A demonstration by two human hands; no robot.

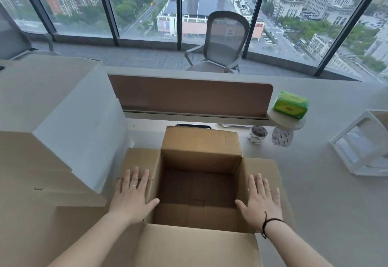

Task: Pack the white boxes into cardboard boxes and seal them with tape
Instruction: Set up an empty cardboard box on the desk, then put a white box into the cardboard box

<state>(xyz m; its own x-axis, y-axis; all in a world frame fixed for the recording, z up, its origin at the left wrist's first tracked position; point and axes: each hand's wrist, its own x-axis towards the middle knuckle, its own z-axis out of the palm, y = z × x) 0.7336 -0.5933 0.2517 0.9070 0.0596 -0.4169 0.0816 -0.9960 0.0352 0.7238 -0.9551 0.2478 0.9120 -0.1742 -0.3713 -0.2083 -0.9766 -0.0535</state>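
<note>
White boxes come first here by bulk: the large white box [84, 119] stands at the left of the desk [325, 203], resting on a stack of flat cardboard [31, 182] and just beside the open carton; a second white box [363, 145] lies tilted near the right edge, well apart from it. Between them sits the open cardboard box [199, 182], empty, its far flap upright and its side flaps folded outward. Both hands are spread flat and apart, fingers straight: the left hand [132, 195] presses the left flap [136, 168], the right hand [262, 199] presses the right flap [264, 174], and neither is curled round anything.

The main risk, as I judge it, lies in the size match. The big white box looks close to the carton's mouth in width, so it may catch on a rim or a flap while going in, and the flaps could spring back up once the hands lift away. Pulling that box off the cardboard stack may also drag the sheets.

Smaller things next: the two tape rolls [257, 135] stand behind the carton under a small round shelf, near enough that a swung flap or elbow might knock them away, and the green tissue pack [290, 105] on that shelf could be nudged off
</note>
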